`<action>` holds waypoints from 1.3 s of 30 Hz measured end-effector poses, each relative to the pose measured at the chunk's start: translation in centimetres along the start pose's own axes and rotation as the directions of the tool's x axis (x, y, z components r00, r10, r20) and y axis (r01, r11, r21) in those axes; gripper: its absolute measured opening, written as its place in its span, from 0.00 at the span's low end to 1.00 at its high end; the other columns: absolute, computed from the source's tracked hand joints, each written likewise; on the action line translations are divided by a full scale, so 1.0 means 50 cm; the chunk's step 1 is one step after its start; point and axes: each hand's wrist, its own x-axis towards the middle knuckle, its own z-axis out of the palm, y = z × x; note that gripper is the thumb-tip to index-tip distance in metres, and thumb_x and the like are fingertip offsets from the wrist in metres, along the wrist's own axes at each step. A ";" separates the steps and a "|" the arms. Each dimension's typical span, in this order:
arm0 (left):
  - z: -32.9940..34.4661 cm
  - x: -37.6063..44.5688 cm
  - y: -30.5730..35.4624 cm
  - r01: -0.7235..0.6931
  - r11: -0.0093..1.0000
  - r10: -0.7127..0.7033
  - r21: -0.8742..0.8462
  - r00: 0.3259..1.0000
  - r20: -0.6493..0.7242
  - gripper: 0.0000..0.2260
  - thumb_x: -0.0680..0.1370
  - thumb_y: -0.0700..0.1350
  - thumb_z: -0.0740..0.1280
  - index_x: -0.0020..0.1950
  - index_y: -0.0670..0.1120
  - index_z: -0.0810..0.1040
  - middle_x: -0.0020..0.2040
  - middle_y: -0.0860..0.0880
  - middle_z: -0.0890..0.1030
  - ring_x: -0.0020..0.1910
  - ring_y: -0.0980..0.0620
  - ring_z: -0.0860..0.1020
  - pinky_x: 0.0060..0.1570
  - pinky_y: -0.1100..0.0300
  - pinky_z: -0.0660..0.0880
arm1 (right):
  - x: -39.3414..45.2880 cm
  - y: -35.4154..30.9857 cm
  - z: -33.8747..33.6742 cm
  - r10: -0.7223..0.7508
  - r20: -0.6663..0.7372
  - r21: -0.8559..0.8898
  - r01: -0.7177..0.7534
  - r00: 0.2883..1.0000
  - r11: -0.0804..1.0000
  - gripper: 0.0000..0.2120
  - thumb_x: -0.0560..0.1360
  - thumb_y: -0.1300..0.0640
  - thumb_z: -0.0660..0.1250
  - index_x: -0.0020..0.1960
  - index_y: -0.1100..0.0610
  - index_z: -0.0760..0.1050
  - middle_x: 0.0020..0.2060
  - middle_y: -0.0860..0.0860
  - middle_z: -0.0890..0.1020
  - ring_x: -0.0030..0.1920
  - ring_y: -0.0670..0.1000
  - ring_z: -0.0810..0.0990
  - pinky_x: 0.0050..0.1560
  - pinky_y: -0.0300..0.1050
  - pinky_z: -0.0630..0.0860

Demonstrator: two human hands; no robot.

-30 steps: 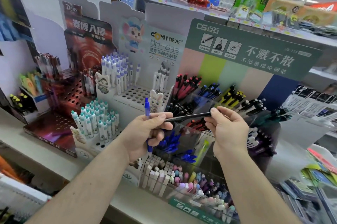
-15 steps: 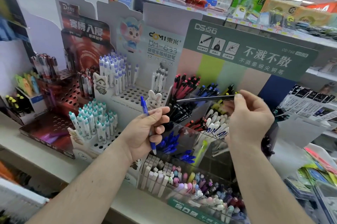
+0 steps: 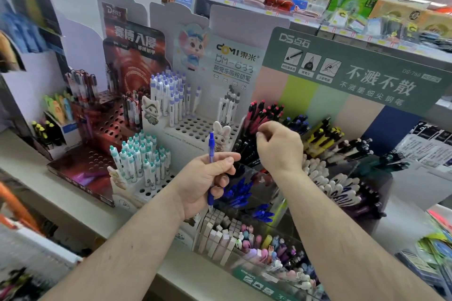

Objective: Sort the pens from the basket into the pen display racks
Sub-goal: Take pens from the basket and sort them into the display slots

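My left hand point(image 3: 208, 178) grips a blue click pen point(image 3: 211, 154) upright in front of the racks. My right hand point(image 3: 278, 147) hovers with curled fingers, thumb and forefinger pinched together, just above the compartment of black pens point(image 3: 245, 147) in the clear tiered rack point(image 3: 367, 168). I cannot make out a pen in that pinch among the racked ones. Red pens point(image 3: 259, 114) fill the slot behind it, and blue pens point(image 3: 238, 194) lie in the slot below. The basket is out of view.
A white rack point(image 3: 195, 127) with holes holds white-and-purple pens behind my left hand; a lower white rack point(image 3: 141, 161) holds teal-capped pens. A red rack point(image 3: 97, 127) stands to the left. A front tray point(image 3: 256, 247) holds pastel pens. Green sign board point(image 3: 354, 68) rises behind.
My right hand moved left and down from the yellow and blue pens to the black pen compartment; the black pen it held level no longer shows. My left hand stayed put with the blue pen.
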 end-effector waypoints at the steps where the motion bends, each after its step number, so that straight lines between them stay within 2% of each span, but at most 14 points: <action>1: -0.001 -0.001 0.001 -0.003 1.000 0.003 0.008 1.000 -0.004 0.09 0.82 0.38 0.62 0.56 0.42 0.81 0.34 0.50 0.77 0.28 0.57 0.69 0.23 0.67 0.62 | 0.001 -0.004 0.001 0.002 0.057 -0.047 0.001 0.998 0.999 0.10 0.78 0.56 0.65 0.52 0.53 0.84 0.46 0.49 0.86 0.51 0.54 0.80 0.50 0.48 0.77; 4: -0.003 -0.005 0.001 -0.004 1.000 0.004 0.026 1.000 -0.013 0.09 0.81 0.38 0.62 0.56 0.42 0.81 0.34 0.50 0.77 0.28 0.57 0.69 0.23 0.67 0.63 | 0.005 -0.007 0.001 0.021 0.172 -0.138 0.003 0.985 0.990 0.13 0.78 0.57 0.62 0.54 0.52 0.85 0.52 0.50 0.83 0.57 0.56 0.75 0.54 0.47 0.75; 7: -0.004 -0.005 -0.002 -0.006 0.997 0.009 0.076 0.999 -0.031 0.08 0.81 0.38 0.63 0.56 0.42 0.81 0.34 0.51 0.77 0.28 0.57 0.69 0.23 0.67 0.64 | 0.006 -0.012 -0.010 0.052 0.174 -0.112 -0.033 0.983 0.993 0.13 0.78 0.58 0.62 0.53 0.53 0.85 0.52 0.50 0.81 0.58 0.55 0.74 0.56 0.46 0.73; 10: 0.003 -0.009 -0.005 -0.026 0.960 0.048 0.279 0.996 -0.072 0.08 0.81 0.39 0.65 0.54 0.45 0.82 0.34 0.52 0.78 0.27 0.58 0.70 0.25 0.67 0.65 | -0.020 -0.039 -0.036 0.085 0.127 0.127 -0.101 0.988 0.987 0.08 0.77 0.56 0.66 0.50 0.51 0.84 0.44 0.46 0.82 0.47 0.46 0.79 0.50 0.41 0.74; 12: 0.007 -0.010 -0.010 -0.039 0.880 0.097 0.473 0.991 -0.097 0.07 0.81 0.39 0.65 0.51 0.47 0.83 0.33 0.55 0.78 0.25 0.62 0.71 0.29 0.69 0.67 | -0.057 -0.062 -0.050 0.099 0.225 0.321 -0.170 0.969 0.932 0.04 0.76 0.52 0.70 0.49 0.49 0.83 0.38 0.43 0.82 0.39 0.39 0.79 0.41 0.35 0.74; 15: 0.009 -0.007 -0.020 -0.067 0.716 0.141 0.695 0.989 -0.051 0.09 0.79 0.43 0.66 0.39 0.49 0.80 0.30 0.54 0.75 0.30 0.56 0.71 0.38 0.63 0.69 | -0.105 -0.073 -0.049 0.057 0.328 0.358 -0.180 0.943 0.916 0.03 0.74 0.50 0.73 0.44 0.48 0.82 0.34 0.45 0.83 0.35 0.41 0.79 0.37 0.36 0.75; 18: 0.013 -0.011 -0.022 -0.115 0.679 0.162 0.725 0.987 0.006 0.10 0.79 0.45 0.67 0.38 0.52 0.81 0.30 0.55 0.75 0.31 0.57 0.70 0.35 0.62 0.67 | -0.123 -0.058 -0.056 0.070 0.302 0.369 -0.185 0.951 0.911 0.06 0.76 0.54 0.71 0.40 0.49 0.82 0.31 0.46 0.83 0.33 0.44 0.80 0.35 0.42 0.75; 20: 0.009 -0.013 -0.018 -0.127 0.758 0.134 0.639 0.990 0.039 0.04 0.79 0.47 0.68 0.49 0.54 0.83 0.34 0.54 0.79 0.30 0.58 0.73 0.32 0.65 0.70 | -0.129 -0.037 -0.077 0.141 0.270 0.462 -0.257 0.952 0.849 0.06 0.77 0.56 0.70 0.41 0.51 0.82 0.30 0.48 0.81 0.32 0.47 0.78 0.36 0.46 0.77; 22: -0.002 -0.016 -0.014 -0.063 0.865 0.042 0.499 0.998 0.052 0.08 0.81 0.48 0.66 0.57 0.50 0.82 0.37 0.50 0.80 0.30 0.55 0.74 0.30 0.63 0.72 | -0.136 -0.013 -0.098 0.259 0.242 0.595 -0.354 0.935 0.721 0.06 0.78 0.59 0.69 0.43 0.54 0.81 0.29 0.49 0.80 0.30 0.47 0.76 0.34 0.45 0.75; 26: -0.016 -0.013 -0.020 0.052 0.996 -0.061 0.068 0.989 0.136 0.10 0.80 0.43 0.63 0.54 0.42 0.81 0.34 0.47 0.78 0.26 0.55 0.73 0.27 0.66 0.71 | -0.162 0.025 -0.114 0.424 0.287 0.716 -0.486 0.859 0.501 0.06 0.80 0.63 0.66 0.45 0.59 0.80 0.28 0.50 0.77 0.27 0.47 0.71 0.29 0.39 0.70; 31: -0.014 0.004 -0.055 0.157 0.922 -0.049 -0.355 0.954 0.296 0.25 0.59 0.54 0.83 0.51 0.44 0.85 0.36 0.48 0.79 0.30 0.54 0.78 0.29 0.63 0.78 | -0.192 0.038 -0.112 0.506 0.481 0.778 -0.614 0.716 0.129 0.08 0.80 0.64 0.63 0.45 0.59 0.78 0.29 0.53 0.76 0.27 0.48 0.72 0.28 0.37 0.70; 33: -0.012 0.009 -0.070 0.201 0.874 -0.021 -0.442 0.925 0.380 0.25 0.58 0.53 0.84 0.51 0.45 0.86 0.37 0.48 0.78 0.32 0.54 0.78 0.31 0.62 0.79 | -0.200 0.041 -0.112 0.521 0.489 0.777 -0.621 0.700 0.106 0.07 0.81 0.63 0.64 0.46 0.59 0.78 0.30 0.53 0.77 0.27 0.48 0.74 0.28 0.37 0.73; 37: -0.011 0.018 -0.096 0.392 0.719 0.039 -0.575 0.803 0.595 0.15 0.73 0.48 0.76 0.59 0.45 0.84 0.43 0.46 0.79 0.40 0.52 0.79 0.43 0.60 0.80 | -0.213 0.054 -0.106 0.541 0.467 0.776 -0.618 0.699 0.128 0.03 0.79 0.65 0.65 0.50 0.61 0.78 0.35 0.54 0.81 0.30 0.49 0.79 0.31 0.38 0.77; 39: -0.010 0.020 -0.103 0.403 0.712 0.029 -0.575 0.801 0.598 0.15 0.73 0.47 0.76 0.59 0.45 0.84 0.44 0.46 0.78 0.40 0.51 0.78 0.43 0.60 0.79 | -0.218 0.059 -0.106 0.554 0.439 0.794 -0.594 0.707 0.129 0.03 0.79 0.66 0.66 0.51 0.61 0.77 0.36 0.55 0.81 0.32 0.49 0.80 0.32 0.38 0.78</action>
